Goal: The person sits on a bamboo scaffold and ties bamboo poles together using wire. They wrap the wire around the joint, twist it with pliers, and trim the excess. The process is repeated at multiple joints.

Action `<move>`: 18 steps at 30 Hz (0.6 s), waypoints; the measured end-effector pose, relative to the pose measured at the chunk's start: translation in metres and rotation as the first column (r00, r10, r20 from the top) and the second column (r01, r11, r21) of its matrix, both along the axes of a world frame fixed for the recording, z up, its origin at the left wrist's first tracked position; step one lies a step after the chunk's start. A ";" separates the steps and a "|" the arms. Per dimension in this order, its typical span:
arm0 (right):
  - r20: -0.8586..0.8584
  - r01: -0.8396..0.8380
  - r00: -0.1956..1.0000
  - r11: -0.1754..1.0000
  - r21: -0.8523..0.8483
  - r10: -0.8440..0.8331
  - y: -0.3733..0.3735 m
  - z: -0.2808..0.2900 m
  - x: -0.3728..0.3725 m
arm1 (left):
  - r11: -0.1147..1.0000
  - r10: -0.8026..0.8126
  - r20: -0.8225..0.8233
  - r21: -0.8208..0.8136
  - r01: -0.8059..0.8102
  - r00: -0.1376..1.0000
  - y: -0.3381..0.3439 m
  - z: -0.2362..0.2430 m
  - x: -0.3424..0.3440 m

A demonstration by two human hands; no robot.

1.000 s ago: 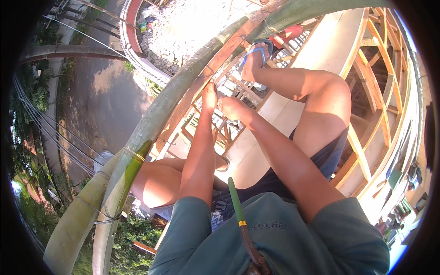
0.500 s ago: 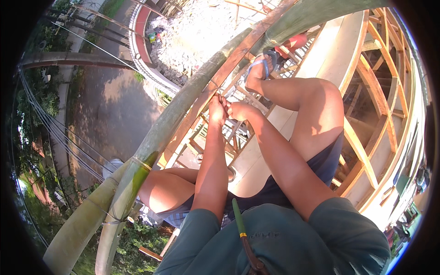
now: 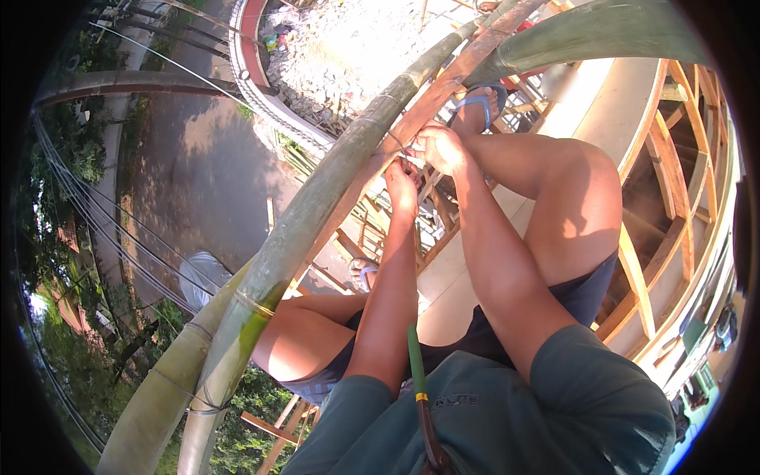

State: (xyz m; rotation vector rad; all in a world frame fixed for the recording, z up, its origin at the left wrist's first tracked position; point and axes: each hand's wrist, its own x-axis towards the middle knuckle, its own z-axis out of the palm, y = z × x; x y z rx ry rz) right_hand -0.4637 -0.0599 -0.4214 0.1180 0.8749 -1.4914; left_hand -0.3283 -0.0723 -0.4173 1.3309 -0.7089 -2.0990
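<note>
Both of my hands work close together beside a reddish wooden board [image 3: 419, 115] that lies along a thick green bamboo pole [image 3: 317, 204]. A thin dark wire [image 3: 398, 144] passes over the board there. My right hand [image 3: 440, 149] pinches at the wire by the board's edge. Just below it, my left hand [image 3: 402, 187] is closed with its fingers curled, and what it holds is hidden. A pair of pincers [image 3: 417, 364] with a green handle hangs in front of my shirt.
Several bamboo poles meet at the lower left, lashed with wire [image 3: 207, 405]. Curved wooden framing [image 3: 673, 182] and a pale plank surface [image 3: 609, 99] lie to the right. Far below are a road [image 3: 190, 182] and rubble [image 3: 348, 63]; cables [image 3: 103, 214] run at left.
My right hand has risen up the board and turned, now above the left hand. The left hand has shifted slightly right. The view has moved a little, showing my left sandal more.
</note>
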 end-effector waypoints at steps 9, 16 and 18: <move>-0.076 -0.033 0.996 0.988 0.153 0.045 -0.002 -0.008 0.021 | 0.985 -0.065 0.127 -0.149 0.084 0.990 -0.002 -0.011 0.005; 0.097 0.257 0.960 0.965 0.059 -0.262 0.013 0.031 0.029 | 0.984 -0.092 0.143 -0.135 0.112 0.985 -0.002 -0.026 0.018; -0.015 0.229 0.973 0.962 0.148 -0.230 0.015 0.024 0.023 | 0.998 -0.003 0.166 -0.057 0.013 0.986 0.009 -0.013 0.008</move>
